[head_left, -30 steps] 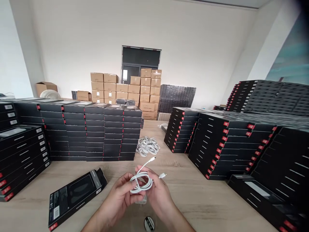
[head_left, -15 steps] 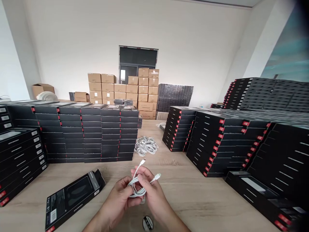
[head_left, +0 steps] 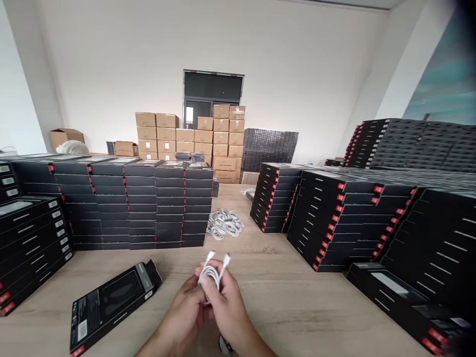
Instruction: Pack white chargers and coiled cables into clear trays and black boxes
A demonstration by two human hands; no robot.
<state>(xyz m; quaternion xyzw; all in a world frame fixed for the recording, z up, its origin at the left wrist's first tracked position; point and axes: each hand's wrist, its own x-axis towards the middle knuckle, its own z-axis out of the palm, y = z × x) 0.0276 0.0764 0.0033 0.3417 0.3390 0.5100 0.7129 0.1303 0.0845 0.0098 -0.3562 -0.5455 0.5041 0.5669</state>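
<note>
A coiled white cable [head_left: 211, 271] is gripped between my two hands above the front middle of the table. Both of its plugs stick up side by side over my fingers. My left hand [head_left: 187, 303] is closed round the coil's left side. From the right, my right hand [head_left: 227, 297] presses its thumb over the coil. Part of the cable is hidden by the fingers. Below my hands a round black-and-white disc [head_left: 224, 344] lies mostly covered. To the left rests a black box [head_left: 113, 302], its end flap open.
A heap of white cables [head_left: 225, 224] lies farther back on the wooden table [head_left: 260, 297]. Stacks of black boxes stand on the left [head_left: 141, 203] and right [head_left: 334, 218]. Brown cartons [head_left: 195, 136] are piled against the far wall.
My hands have drawn closer together and squeezed the cable coil narrower. The two plugs, spread apart before, now point up nearly side by side. The right hand covers more of the disc.
</note>
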